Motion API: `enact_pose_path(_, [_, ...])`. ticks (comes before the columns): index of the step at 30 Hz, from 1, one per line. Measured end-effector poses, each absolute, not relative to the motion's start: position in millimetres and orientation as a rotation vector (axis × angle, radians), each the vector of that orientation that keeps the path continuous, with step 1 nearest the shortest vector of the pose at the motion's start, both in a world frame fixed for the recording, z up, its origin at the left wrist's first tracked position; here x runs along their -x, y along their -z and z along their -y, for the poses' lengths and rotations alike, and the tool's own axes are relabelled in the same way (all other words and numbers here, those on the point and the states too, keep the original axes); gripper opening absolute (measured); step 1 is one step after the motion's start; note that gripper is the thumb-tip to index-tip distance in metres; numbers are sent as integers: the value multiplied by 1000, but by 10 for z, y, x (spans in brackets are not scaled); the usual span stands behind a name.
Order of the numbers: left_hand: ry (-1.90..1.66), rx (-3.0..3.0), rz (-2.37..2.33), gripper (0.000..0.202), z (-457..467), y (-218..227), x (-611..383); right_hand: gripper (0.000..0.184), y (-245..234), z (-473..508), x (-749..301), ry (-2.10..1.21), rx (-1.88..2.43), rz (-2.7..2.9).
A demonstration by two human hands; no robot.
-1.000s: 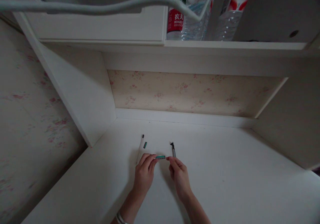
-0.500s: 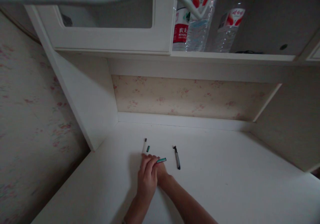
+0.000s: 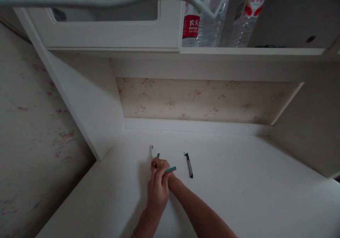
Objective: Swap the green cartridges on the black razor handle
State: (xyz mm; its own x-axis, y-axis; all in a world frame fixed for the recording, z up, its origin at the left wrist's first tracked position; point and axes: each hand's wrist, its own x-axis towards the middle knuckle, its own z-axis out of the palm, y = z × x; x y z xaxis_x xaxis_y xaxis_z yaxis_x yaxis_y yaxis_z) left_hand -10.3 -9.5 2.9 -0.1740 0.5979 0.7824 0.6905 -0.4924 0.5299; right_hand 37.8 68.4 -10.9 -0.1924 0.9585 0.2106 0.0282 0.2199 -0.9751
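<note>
My left hand (image 3: 158, 188) lies partly over my right hand (image 3: 162, 163), their fingers close together above the white desk. A short green-and-black stick (image 3: 170, 169) juts out to the right from between the fingers of my left hand. The fingers of my right hand are curled, and a thin pale pen-like stick (image 3: 151, 151) with a dark tip rises beyond them, blurred; its lower end is hidden. Just past my right hand shows the end of a second small green piece (image 3: 158, 156). A grey-and-black pen (image 3: 189, 165) lies to the right, apart from both hands.
Above the white desk (image 3: 239, 181) runs a shelf (image 3: 249, 52) with plastic water bottles (image 3: 191, 25). A glass-fronted cabinet door (image 3: 114, 36) hangs at left, and a grey cable (image 3: 106, 1) crosses in front. Side panels (image 3: 87, 100) flank the desk.
The pale stick has shifted left and its tip is now blurred. My right fingers have curled more and cover more of the second green piece. The camera view has moved slightly.
</note>
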Motion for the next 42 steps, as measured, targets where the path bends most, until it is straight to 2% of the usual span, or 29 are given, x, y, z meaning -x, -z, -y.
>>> enact_pose_path(4, [1860, 2005, 1598, 17, 119, -24, 96, 5, 50, -647, -567, -1188, 1009, 1413])
enact_pose_path(7, [1929, 2025, 1705, 17, 124, -55, 73, 35, -28, -449, -793, -1228, 984, 1296])
enact_pose_path(10, [1951, 2045, 1763, 17, 91, -113, 25, 48, -96, -199, -1079, -1409, 868, 1075])
enact_pose_path(13, [1862, 2111, 1742, 18, 16, -162, -44, 44, -119, -8, -1384, -1527, 799, 1014])
enact_pose_path(17, [1715, 2202, 1706, 19, -85, -140, -129, 12, -80, 86, -1688, -1558, 786, 1014])
enact_pose_path(20, [1663, 2229, 1739, 18, -91, -78, -143, 6, -38, 90, -1790, -1554, 806, 965])
enact_pose_path(26, [1638, 2207, 1733, 17, -17, -33, -27, 11, -20, 124, -1762, -1588, 829, 847])
enact_pose_path(33, [1629, 2211, 1697, 19, -13, -80, 38, 49, -16, 264, -1599, -1629, 961, 1009])
enact_pose_path(42, [1650, 2217, 1631, 17, 17, -96, 26, 42, 29, 277, -1620, -1542, 904, 1035])
